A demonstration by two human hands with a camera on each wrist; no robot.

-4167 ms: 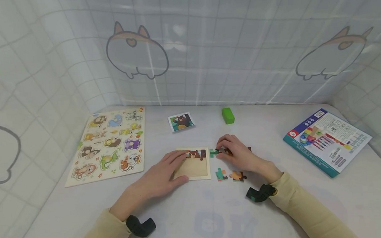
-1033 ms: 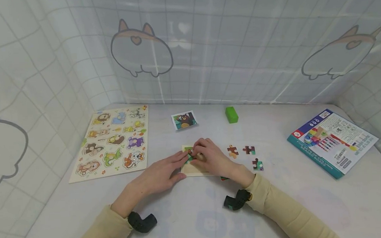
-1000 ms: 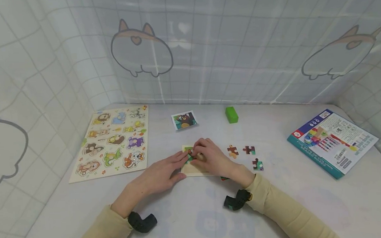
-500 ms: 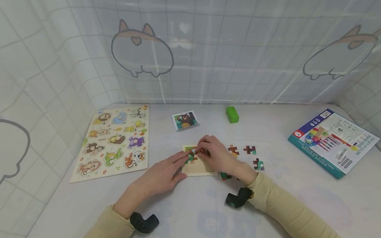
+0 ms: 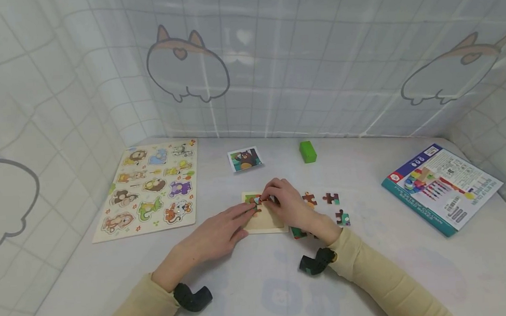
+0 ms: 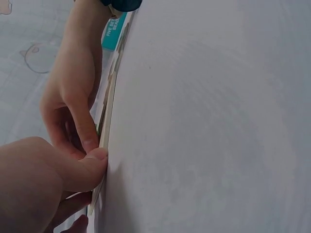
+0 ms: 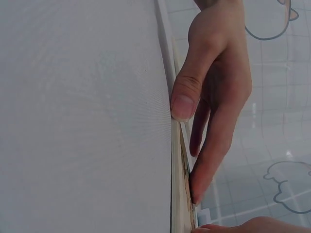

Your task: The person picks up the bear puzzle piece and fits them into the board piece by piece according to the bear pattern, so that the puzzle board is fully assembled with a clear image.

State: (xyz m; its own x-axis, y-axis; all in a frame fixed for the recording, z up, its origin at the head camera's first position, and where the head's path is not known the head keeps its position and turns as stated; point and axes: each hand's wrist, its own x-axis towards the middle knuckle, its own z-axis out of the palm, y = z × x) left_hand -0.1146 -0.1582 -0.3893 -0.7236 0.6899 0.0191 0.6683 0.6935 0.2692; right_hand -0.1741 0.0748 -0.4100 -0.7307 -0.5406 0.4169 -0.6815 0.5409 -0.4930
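Observation:
A small light wooden puzzle tray (image 5: 263,222) lies at mid-table, its lower part bare wood. Green and brown jigsaw pieces (image 5: 251,197) fill part of its upper left. My left hand (image 5: 220,232) holds the tray at its left side. In the right wrist view, the left hand's (image 7: 218,63) thumb is at the tray's edge and a fingertip reaches the pieces. My right hand (image 5: 292,209) bends over the tray's upper right, pinching a brown puzzle piece (image 5: 265,200) mostly hidden by the fingers. The left wrist view shows the right hand's (image 6: 73,87) fingers pointing down at the tray.
Right of the tray lie several loose pieces, including an orange-brown piece (image 5: 309,199) and a green one (image 5: 298,232) by my right wrist. Behind are a bear picture card (image 5: 245,159) and a green block (image 5: 307,152). An animal puzzle board (image 5: 150,191) is left, a boxed toy (image 5: 444,190) right.
My right hand has gone from the loose pieces onto the tray, then shifted slightly right there over the last second. Pieces now sit at the tray's upper left. The left hand keeps its hold.

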